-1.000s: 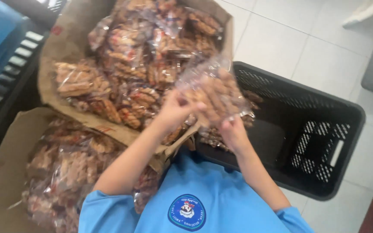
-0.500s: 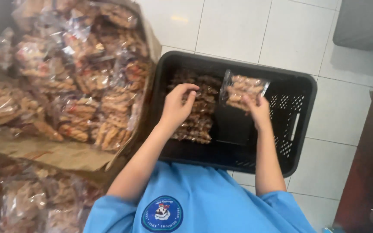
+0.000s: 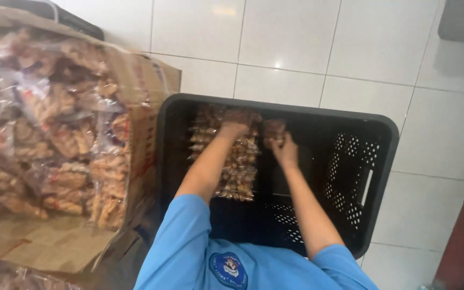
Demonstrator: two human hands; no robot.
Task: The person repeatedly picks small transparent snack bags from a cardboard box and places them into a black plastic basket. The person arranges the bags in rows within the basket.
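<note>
Clear snack packet (image 3: 273,130) under right hand (image 3: 284,150)

1. I stood in what looked like a stockroom or packing area of a small snack business, not a home kitchen.
2. A large open cardboard box (image 3: 135,107) beside me was heaped with clear packets of fried snacks (image 3: 55,139).
3. A black plastic crate (image 3: 371,177) sat on the floor, more packets lined inside.
4. The floor (image 3: 296,43) was plain white tile.
</note>
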